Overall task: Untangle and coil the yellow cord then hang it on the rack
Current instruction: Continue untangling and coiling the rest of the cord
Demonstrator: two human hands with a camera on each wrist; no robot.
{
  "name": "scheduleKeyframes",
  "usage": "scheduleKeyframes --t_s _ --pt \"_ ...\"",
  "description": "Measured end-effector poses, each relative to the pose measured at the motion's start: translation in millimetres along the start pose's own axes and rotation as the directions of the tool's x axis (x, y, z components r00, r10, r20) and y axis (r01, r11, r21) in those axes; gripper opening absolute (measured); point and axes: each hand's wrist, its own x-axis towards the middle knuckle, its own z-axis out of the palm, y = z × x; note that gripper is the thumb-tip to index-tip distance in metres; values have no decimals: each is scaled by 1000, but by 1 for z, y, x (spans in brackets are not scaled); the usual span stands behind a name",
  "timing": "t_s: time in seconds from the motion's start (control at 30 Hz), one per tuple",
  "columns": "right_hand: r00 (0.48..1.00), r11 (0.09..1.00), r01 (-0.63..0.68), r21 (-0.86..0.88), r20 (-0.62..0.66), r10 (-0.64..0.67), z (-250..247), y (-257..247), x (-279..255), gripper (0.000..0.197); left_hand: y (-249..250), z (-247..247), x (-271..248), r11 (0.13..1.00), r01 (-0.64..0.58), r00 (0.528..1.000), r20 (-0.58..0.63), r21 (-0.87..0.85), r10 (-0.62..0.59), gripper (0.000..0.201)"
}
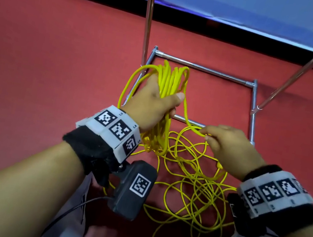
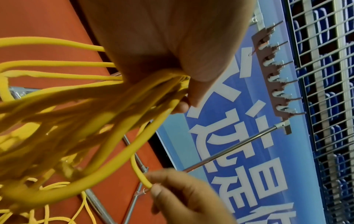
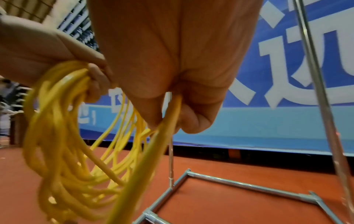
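A bundle of finished loops of the yellow cord is gripped in the left hand, with the thumb folded across the strands and the fingers curled round them; the loops hang down past the wrist. A single strand leading out of that bundle is pinched between thumb and fingertips of the right hand, just beside the left. The remainder lies in loose, overlapping rings on the red floor below the hands, partly over the base of the metal rack, whose hooked bar is seen higher up in the left wrist view.

The cord is judged to be light, thin and limp, with a smooth jacket likely to slide through a loose pinch. Kinks and crossings are to be expected as slack is drawn up. A hold close to the bundle is advised for each new loop. What may be a plug end is glimpsed near the right wrist, though blur prevents certainty. For hanging, the coil is best held at its top.
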Motion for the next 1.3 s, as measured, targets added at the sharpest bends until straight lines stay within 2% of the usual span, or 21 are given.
scheduleKeyframes --t_s 0.07,0.13,0.2,0.3,0.33,0.43,0.53,0.57,0.63,0.7,0.73,0.83,0.97,1.03,1.1,1.17,1.23,1.3 --pt "992 992 127 -28 18 -126 -1 -15 3 20 -6 5 1 1000 14 1000 9 23 -14 22" --pt "969 969 246 -31 18 -246 -6 -28 5 19 -6 11 -1 1000 18 999 28 15 -19 36" --pt "943 942 330 58 -65 -326 -14 -37 4 20 -8 15 -1 1000 21 998 60 0 -21 37" --pt "968 914 205 349 -208 -138 -32 -40 3 7 -10 14 -1 998 15 993 114 56 -21 31" --pt "975 891 151 427 -213 -63 -37 -40 2 17 -9 13 -2 996 8 991 132 84 -19 34" --pt "983 775 100 624 -183 21 -43 -41 4 31 -7 13 -1 1000 14 985 173 23 -18 43" --pt "997 605 9 796 -57 60 -40 -35 3 27 -4 12 3 997 21 992 126 -75 -11 23" --pt "999 587 -23 809 2 36 -39 -33 1 26 -4 11 4 996 15 994 106 -84 -7 18" --pt "987 592 -96 800 155 -51 -32 -31 -5 25 -4 7 7 997 11 999 41 -80 -7 30" --pt "955 655 -131 744 271 -116 -21 -28 -12 17 -5 3 10 998 6 1000 -29 -66 -8 44" --pt "949 690 -125 713 289 -127 -16 -27 -14 12 -6 1 12 998 4 998 -61 -56 -7 43" --pt "970 696 -105 711 227 -85 -13 -19 -15 15 -10 -5 14 1000 -4 992 -123 7 5 29" --pt "985 528 -155 835 87 151 -27 -11 -9 24 -12 -12 14 999 27 990 -137 43 -21 43" --pt "974 562 -109 820 -25 225 -33 -9 -3 23 -9 -10 10 999 38 995 -97 35 -34 51" --pt "958 678 -69 732 -140 249 -38 -5 2 23 -8 -6 7 999 38 998 -58 -3 -38 42" --pt "955 811 -53 583 -209 213 -41 -2 3 22 -7 -3 6 999 45 998 -35 -23 -45 35" --pt "969 908 -44 416 -202 140 -42 -5 3 18 -5 0 6 998 51 999 -12 -42 -51 34" --pt "984 952 -34 303 -155 85 -41 -11 2 17 -3 3 5 997 55 998 2 -54 -55 33"
